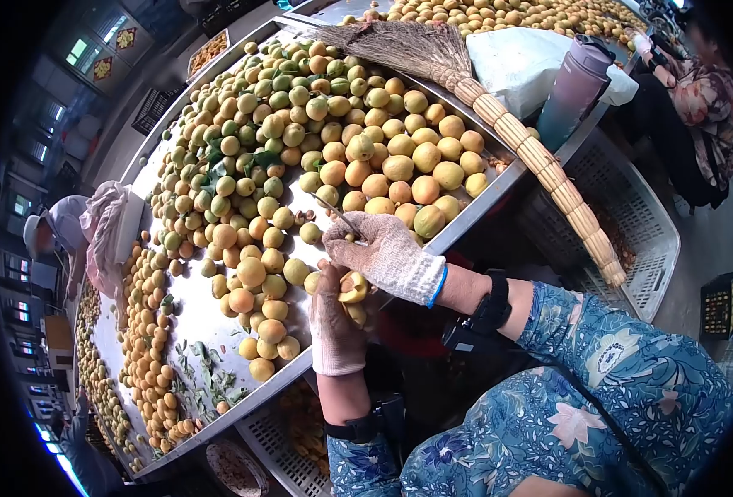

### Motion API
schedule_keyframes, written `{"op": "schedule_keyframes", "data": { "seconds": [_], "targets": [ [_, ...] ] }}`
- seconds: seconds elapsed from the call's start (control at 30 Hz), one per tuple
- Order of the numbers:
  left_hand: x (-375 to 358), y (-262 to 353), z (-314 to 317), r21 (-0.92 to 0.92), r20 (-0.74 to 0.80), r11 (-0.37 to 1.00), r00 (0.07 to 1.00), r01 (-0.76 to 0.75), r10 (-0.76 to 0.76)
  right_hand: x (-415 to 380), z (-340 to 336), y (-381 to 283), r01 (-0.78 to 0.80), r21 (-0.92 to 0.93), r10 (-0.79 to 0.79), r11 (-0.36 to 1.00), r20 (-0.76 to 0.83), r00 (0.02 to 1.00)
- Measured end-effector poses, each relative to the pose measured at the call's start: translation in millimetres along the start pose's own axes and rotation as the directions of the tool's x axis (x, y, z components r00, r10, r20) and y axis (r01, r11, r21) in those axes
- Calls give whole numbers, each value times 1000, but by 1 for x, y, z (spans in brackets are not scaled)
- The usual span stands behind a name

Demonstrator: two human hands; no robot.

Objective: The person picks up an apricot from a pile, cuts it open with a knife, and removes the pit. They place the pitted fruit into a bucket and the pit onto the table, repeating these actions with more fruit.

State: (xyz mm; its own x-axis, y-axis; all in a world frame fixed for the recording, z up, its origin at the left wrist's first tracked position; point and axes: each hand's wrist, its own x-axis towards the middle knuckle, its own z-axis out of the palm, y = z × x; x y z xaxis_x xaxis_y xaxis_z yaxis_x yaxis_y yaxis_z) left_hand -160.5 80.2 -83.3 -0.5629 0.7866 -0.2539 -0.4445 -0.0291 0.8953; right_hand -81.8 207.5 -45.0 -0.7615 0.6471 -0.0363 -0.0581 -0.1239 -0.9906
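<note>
Head view showed the knit-gloved left hand (pixel 334 321) clamping split fruit (pixel 352 287), the right hand (pixel 389 256) a slender, probably metal tool (pixel 338 214).

Well to the left of your fingers (pixel 358 225), you have a dim wall (pixel 55 79) with small windows (pixel 77 51) letting in pale daylight, and red-and-yellow decorations (pixel 126 38) up by the farthest panes. A bluish-white strip of light (pixel 72 470) glares low on that same side. Your metal table (pixel 191 302) stretches ahead and left of your fingers, its bare patches shining. Well to their right lies grey floor (pixel 702 248).
</note>
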Motion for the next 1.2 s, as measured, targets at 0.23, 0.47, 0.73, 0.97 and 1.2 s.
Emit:
{"op": "schedule_keyframes", "data": {
  "seconds": [0.23,0.47,0.73,0.97,1.2],
  "targets": [
    [2,12,14,-118,-299,992,954,-41,4,3,-12,-20,-122,81,119,989,44,992],
    [10,8,20,-277,-256,923,946,-268,198,-10,14,8,-155,-175,167,972,57,984],
    [0,24,12,71,-294,983,938,-169,182,-11,12,4,-187,333,146,924,144,979],
    [-6,24,13,260,-99,950,974,-173,204,0,-29,-51,136,715,-21,685,-168,986],
    [-7,5,31,447,-12,886,989,-127,148,-4,-35,-52,293,625,-149,723,-273,950]
  ]
}}
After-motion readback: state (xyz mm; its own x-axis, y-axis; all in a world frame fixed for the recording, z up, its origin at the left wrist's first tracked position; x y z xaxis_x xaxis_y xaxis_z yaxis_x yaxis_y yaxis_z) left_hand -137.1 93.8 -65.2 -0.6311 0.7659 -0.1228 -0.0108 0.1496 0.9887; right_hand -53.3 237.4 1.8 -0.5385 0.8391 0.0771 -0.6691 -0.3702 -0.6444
